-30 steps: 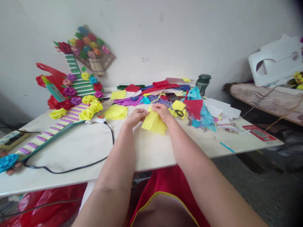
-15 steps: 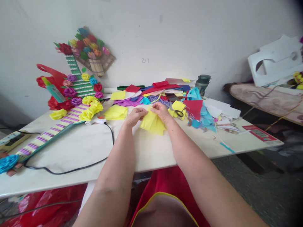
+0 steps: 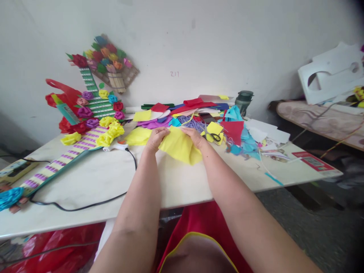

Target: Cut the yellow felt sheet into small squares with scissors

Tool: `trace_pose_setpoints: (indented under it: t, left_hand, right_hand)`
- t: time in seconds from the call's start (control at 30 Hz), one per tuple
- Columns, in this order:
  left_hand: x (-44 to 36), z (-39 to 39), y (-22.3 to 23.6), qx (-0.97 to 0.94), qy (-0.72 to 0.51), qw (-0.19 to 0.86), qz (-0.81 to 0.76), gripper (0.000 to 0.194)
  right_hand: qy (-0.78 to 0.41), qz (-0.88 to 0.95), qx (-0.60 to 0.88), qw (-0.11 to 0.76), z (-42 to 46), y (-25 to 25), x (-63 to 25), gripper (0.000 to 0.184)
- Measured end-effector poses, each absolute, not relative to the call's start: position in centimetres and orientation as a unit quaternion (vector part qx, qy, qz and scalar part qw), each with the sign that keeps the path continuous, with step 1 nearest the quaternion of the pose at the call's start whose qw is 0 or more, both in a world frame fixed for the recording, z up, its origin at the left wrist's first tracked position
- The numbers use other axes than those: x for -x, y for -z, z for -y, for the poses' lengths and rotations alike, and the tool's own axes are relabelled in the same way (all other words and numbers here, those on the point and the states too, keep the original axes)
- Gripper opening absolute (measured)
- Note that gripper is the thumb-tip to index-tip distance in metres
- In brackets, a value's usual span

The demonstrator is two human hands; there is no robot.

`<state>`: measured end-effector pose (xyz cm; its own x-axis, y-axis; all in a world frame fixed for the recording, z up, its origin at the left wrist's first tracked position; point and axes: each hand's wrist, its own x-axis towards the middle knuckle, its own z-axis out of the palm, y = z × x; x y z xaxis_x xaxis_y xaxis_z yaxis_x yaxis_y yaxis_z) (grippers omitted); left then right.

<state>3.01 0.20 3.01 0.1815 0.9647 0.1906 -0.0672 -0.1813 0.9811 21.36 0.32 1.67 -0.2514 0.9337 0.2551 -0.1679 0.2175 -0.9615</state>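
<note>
A yellow sheet of paper (image 3: 179, 146) hangs spread between both hands above the white table (image 3: 93, 182). My left hand (image 3: 155, 138) pinches its upper left edge. The upper right edge is pinched by my right hand (image 3: 194, 137). The fingers of both hands are closed on the paper. Black-handled scissors (image 3: 214, 135) lie just right of my right hand among yellow scraps. A folded yellow sheet (image 3: 138, 136) lies left of my left hand.
A heap of coloured paper scraps (image 3: 199, 113) covers the table's far side. A glue gun (image 3: 118, 145) with a black cable (image 3: 85, 204) lies at the left, beside striped boards with paper flowers (image 3: 91, 110). A dark bottle (image 3: 243, 100) stands at the back.
The hands have moved apart and the yellow paper has opened out wider between them; earlier it was bunched narrower under the fingers.
</note>
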Motion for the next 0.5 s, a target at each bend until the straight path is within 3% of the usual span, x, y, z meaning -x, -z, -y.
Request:
trace_pose_setpoints:
  t: [0.2,0.5]
  left_hand:
    - [-2.1,-1.0,-2.4,-0.525,-0.544,0.506,-0.417,0.019]
    - [-2.1,-0.4,-2.4,-0.596,-0.505,0.467,-0.415,0.023]
  right_hand:
    - [-0.385,0.6,0.482,0.51,-1.4,-0.8,-21.5,0.032]
    - [-0.327,0.594,0.462,0.572,-2.2,-0.4,-21.9,0.034]
